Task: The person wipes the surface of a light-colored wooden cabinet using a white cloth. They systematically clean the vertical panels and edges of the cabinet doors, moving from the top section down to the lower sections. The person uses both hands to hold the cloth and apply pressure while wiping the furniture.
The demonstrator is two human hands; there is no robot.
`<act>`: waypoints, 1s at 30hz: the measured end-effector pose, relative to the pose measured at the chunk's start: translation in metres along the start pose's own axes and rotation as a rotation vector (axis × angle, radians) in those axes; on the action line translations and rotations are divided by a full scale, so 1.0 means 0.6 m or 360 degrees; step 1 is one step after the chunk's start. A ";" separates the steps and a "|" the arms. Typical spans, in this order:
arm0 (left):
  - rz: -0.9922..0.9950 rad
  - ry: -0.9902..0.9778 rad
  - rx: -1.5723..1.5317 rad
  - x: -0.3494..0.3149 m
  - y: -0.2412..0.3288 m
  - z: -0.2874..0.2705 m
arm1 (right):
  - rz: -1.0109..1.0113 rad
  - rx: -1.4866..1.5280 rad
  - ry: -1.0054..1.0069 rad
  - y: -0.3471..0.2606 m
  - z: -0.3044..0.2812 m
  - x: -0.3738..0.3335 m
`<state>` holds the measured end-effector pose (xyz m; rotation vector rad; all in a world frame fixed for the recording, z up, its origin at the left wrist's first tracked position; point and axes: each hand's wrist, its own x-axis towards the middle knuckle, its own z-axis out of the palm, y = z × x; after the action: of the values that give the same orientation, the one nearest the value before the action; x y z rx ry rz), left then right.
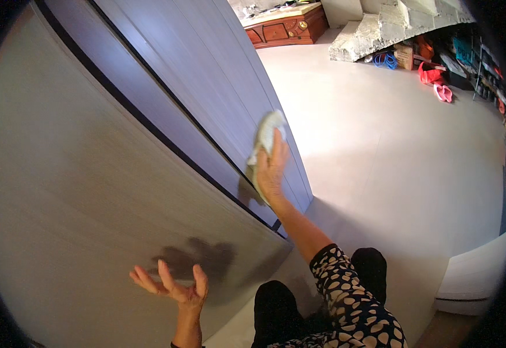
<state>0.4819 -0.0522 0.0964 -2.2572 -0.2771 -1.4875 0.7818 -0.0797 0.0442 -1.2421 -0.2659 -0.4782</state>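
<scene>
My right hand (272, 168) presses a pale whitish cloth (269, 129), a little blurred, against a tall blue-grey panel (206, 69) that looks like a door. Long dark strips run down this panel, and the hand is near its lower right edge. Nearer to me, a broad beige-grey wood-grained surface (90, 174) meets it along a dark line. My left hand (177, 284) hovers in front of that surface with its fingers spread and holds nothing. The hand's shadow falls beside it.
Pale floor (369, 139) stretches to the right. At the back stand a carved reddish-brown wooden cabinet (285, 30) and concrete stairs (375, 26). Under the stairs lie a coiled blue cable (386, 60), pink shoes (443, 93) and several other items. A white curved piece (473, 272) is at the lower right.
</scene>
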 end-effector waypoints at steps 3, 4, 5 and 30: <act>0.0061 0.0056 -0.0070 0.040 0.024 0.030 | -0.0713 -0.0198 -0.0073 -0.093 0.033 0.015; 0.0080 0.0049 -0.0049 0.045 0.030 0.039 | -0.0825 -0.0195 -0.0047 -0.117 0.045 0.018; 0.0095 0.0051 -0.0036 0.045 0.035 0.052 | -0.0910 -0.0185 -0.0041 -0.132 0.049 0.023; 0.0320 0.0060 0.0627 0.076 0.020 0.115 | 0.0970 -0.0195 -0.0075 0.239 -0.094 -0.072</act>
<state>0.5620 -0.0350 0.1120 -1.8830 -0.2930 -1.2453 0.8106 -0.0899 -0.1131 -1.3791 0.1095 0.0623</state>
